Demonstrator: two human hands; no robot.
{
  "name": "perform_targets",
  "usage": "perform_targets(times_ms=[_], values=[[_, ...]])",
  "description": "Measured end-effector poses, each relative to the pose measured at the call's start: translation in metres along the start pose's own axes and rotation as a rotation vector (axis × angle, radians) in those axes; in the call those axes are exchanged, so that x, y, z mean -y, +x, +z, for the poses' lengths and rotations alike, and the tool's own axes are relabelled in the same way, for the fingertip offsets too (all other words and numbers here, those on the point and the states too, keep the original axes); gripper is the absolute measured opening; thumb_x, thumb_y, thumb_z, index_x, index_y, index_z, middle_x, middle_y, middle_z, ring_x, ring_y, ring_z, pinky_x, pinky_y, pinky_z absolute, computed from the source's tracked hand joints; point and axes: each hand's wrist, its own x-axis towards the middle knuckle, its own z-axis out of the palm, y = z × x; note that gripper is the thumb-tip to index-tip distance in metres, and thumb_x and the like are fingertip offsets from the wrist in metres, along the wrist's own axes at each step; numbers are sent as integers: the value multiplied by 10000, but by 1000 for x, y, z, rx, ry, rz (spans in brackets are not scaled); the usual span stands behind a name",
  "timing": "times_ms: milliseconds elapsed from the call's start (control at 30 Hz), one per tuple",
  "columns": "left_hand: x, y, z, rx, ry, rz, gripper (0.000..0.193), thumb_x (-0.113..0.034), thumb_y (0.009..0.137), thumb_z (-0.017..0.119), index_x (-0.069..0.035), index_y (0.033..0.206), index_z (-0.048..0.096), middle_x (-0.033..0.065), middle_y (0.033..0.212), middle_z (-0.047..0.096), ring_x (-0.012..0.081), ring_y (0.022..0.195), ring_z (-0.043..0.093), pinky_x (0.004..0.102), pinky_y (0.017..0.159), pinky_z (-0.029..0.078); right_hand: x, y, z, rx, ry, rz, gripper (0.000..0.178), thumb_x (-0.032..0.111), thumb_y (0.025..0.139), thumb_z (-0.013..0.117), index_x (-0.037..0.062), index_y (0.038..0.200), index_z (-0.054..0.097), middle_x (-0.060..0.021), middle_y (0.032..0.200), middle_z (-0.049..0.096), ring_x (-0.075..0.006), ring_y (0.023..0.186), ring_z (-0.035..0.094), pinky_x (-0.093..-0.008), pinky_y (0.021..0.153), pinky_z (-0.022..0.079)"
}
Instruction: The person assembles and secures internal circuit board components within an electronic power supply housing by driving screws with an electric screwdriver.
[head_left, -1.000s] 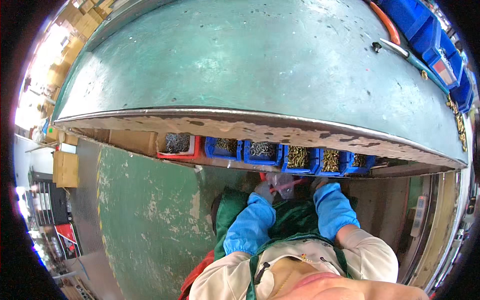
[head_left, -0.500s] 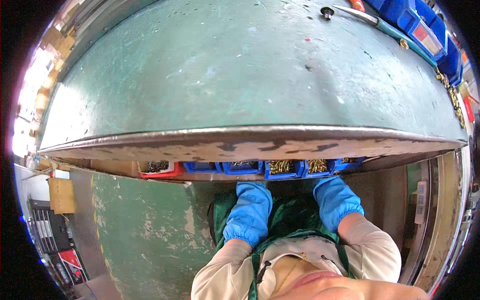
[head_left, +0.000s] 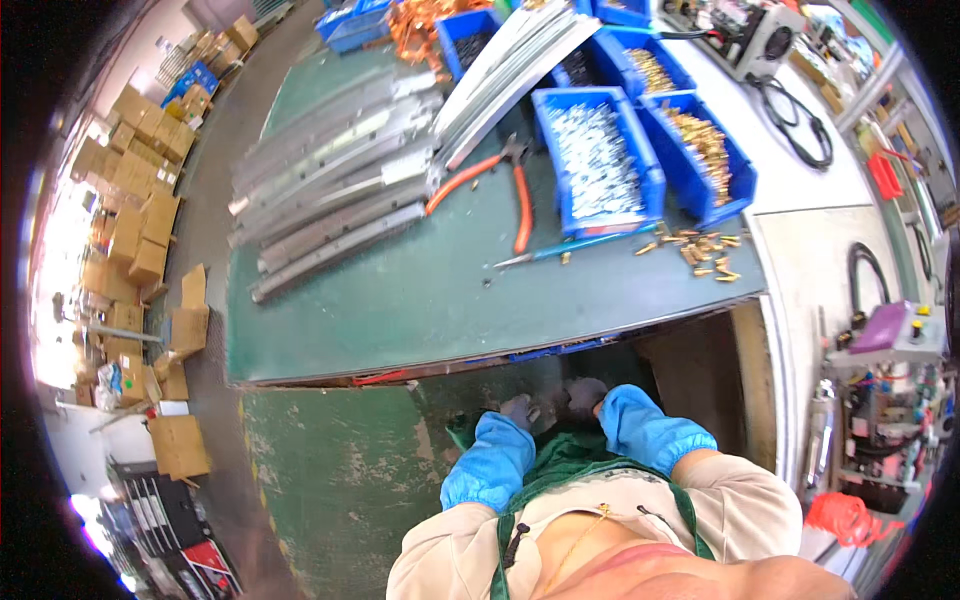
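Below the front edge of the green workbench (head_left: 400,330), both my forearms reach forward in blue sleeve covers. My left hand (head_left: 518,408) and my right hand (head_left: 583,393) sit close together in shadow over my dark green apron (head_left: 570,465). Their fingers are blurred and dim, so I cannot make out their shape or anything in them. Just ahead of the hands, under the tabletop, the rim of a blue bin (head_left: 560,349) shows, with a red tray edge (head_left: 380,378) to its left.
On the bench lie long grey metal strips (head_left: 340,170), orange-handled cutting pliers (head_left: 515,190) and a teal pen-like tool (head_left: 580,245). Blue bins hold silvery parts (head_left: 597,160) and brass parts (head_left: 700,150); loose brass pieces (head_left: 705,250) lie nearby. Cardboard boxes (head_left: 140,230) are stacked far left.
The view has lifted and swung, bringing the strips, pliers and full bins into sight. The bins under the bench have mostly gone out of view. My hands, hidden before, now show below the bench edge.
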Motion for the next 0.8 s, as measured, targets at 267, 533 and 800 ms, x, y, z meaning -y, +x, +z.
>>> perform_targets(times_ms=[267, 533, 800], values=[[-72, -237, 134, 525, 853, -40, 318, -164, 890, 550, -70, 1194, 547, 35, 1136, 575, 175, 1056, 547, 356, 913, 454, 52, -191, -127, -218, 859, 16, 294, 302, 850, 609, 51, 1003, 627, -156, 911, 663, -263, 794, 647, -385, 748, 528], [-57, -383, 283, 953, 1539, 353, 366, -214, 882, 591, -42, 1202, 547, 85, 1086, 604, 189, 1042, 565, 323, 898, 458, 24, -341, -205, -331, 1809, 309, 328, 334, 919, 558, 109, 686, 504, -8, 509, 419, -130, 435, 378, -291, 461, 390], [-139, -428, 417, 524, 1830, 2019, 436, -255, 759, 642, -71, 1148, 569, 167, 1236, 515, 362, 1191, 451, 488, 1034, 327, 37, -414, -201, -462, 1664, 342, 322, 370, 917, 572, 83, 773, 554, -4, 611, 470, -107, 530, 451, -277, 487, 392]])
